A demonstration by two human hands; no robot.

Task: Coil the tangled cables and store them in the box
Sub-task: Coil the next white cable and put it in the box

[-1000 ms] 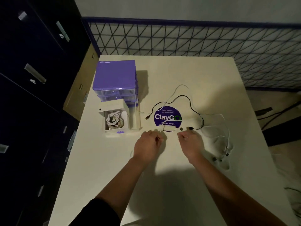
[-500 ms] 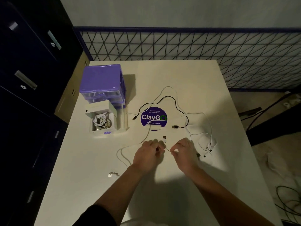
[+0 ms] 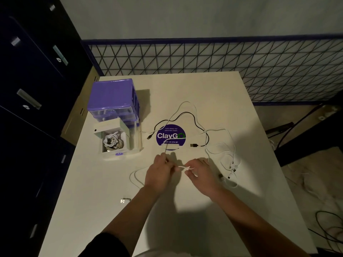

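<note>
My left hand [image 3: 159,173] and my right hand [image 3: 201,174] both pinch one white cable [image 3: 181,167] stretched between them near the table's middle. That cable loops out left of my left hand and ends in a USB plug [image 3: 124,200]. A black cable [image 3: 194,119] and more tangled white cables [image 3: 230,160] lie to the right and behind. An open white drawer box [image 3: 111,140] on the left holds coiled cables.
A purple drawer unit [image 3: 113,99] stands behind the open box. A round purple sticker [image 3: 170,136] marks the white table [image 3: 204,210]. A wire grid fence [image 3: 222,58] runs behind, dark cabinets [image 3: 27,89] at left, cables on the floor at right.
My hands drew the white cable nearer and now hold a short length taut between them. A loop and the USB plug have come into view on the left.
</note>
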